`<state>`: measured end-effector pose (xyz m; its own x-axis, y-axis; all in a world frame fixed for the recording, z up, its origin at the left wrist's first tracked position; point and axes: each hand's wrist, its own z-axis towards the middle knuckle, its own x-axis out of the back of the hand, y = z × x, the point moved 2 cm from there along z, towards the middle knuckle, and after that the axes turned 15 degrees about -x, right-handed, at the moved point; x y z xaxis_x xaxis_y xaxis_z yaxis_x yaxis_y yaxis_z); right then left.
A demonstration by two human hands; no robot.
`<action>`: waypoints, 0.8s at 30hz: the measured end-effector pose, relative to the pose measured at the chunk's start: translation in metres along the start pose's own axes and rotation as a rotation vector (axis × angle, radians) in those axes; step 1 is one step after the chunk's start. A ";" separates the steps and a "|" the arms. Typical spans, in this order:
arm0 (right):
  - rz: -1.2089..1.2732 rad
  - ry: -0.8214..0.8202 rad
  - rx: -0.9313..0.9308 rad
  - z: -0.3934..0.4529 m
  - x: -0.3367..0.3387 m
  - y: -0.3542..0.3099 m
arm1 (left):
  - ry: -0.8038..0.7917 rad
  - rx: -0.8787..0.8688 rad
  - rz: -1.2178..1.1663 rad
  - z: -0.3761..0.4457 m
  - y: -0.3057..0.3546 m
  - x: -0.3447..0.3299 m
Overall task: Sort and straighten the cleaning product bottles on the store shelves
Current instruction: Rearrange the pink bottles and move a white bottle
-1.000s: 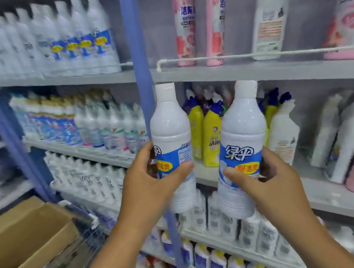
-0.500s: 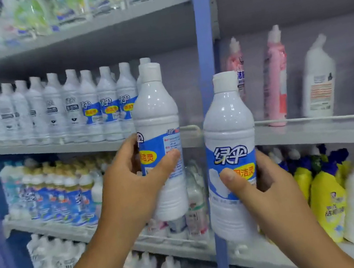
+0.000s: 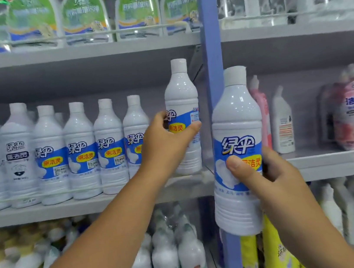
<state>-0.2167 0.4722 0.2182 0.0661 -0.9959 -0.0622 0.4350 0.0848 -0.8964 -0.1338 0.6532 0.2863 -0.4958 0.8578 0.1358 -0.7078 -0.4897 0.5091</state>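
Both hands clamped — left hand (image 3: 168, 144) on one white bottle (image 3: 184, 119), right hand (image 3: 265, 171) on another bottle (image 3: 238, 148); I'd seat the left one upright, label out, beside the row (image 3: 80, 152).

Head view, close, facing shelves (image 3: 95, 204)

Even, bright store light; soft blur throughout, smeared and bowed toward the wide-angle edges.

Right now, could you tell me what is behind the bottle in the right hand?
Behind the white bottle gripped by the right hand runs the blue shelf upright. A pink bottle shows at its right edge. Whatever else stands directly behind it is covered.
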 end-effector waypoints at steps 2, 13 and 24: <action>-0.012 0.023 0.011 0.000 0.001 -0.002 | -0.061 0.040 -0.045 0.009 -0.006 -0.016; -0.075 0.031 -0.005 0.013 -0.002 -0.003 | -0.122 0.211 -0.115 0.015 -0.042 -0.053; -0.115 -0.075 -0.012 0.031 -0.020 -0.002 | -0.112 0.075 0.019 0.023 -0.019 -0.005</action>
<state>-0.1911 0.4925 0.2349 0.0833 -0.9938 0.0736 0.4332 -0.0304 -0.9008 -0.1066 0.6617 0.2953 -0.4467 0.8623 0.2383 -0.6567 -0.4969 0.5673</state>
